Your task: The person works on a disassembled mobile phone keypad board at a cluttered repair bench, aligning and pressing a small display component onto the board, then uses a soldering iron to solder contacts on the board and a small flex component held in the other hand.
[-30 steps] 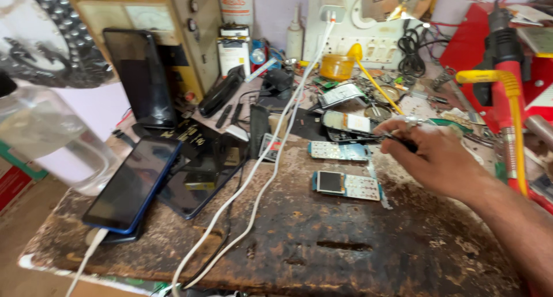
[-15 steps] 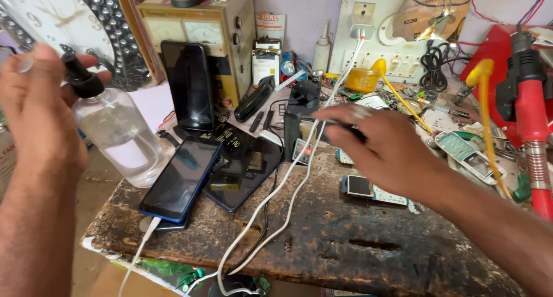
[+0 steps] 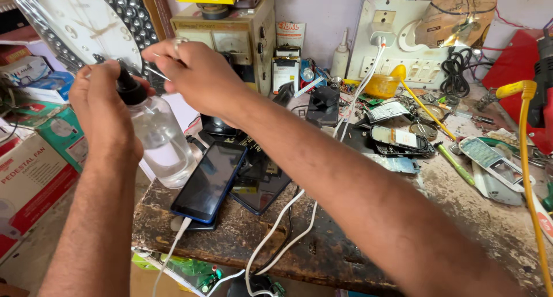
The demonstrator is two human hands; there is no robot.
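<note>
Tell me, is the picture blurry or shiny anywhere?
Head view: mostly sharp and evenly lit; the clear plastic bottle in the left hand shows pale glints; the right hand looks big because it is near the lens; the dark phone screen reflects dully.

**Bare forearms, one ring**

Both arms show bare from the elbow down, with no sleeve, watch or glove on either. The right hand (image 3: 199,78) wears a pale metal ring on one finger. The left hand (image 3: 103,110) carries nothing on its fingers or wrist. Fine dark hair covers both forearms.
</note>
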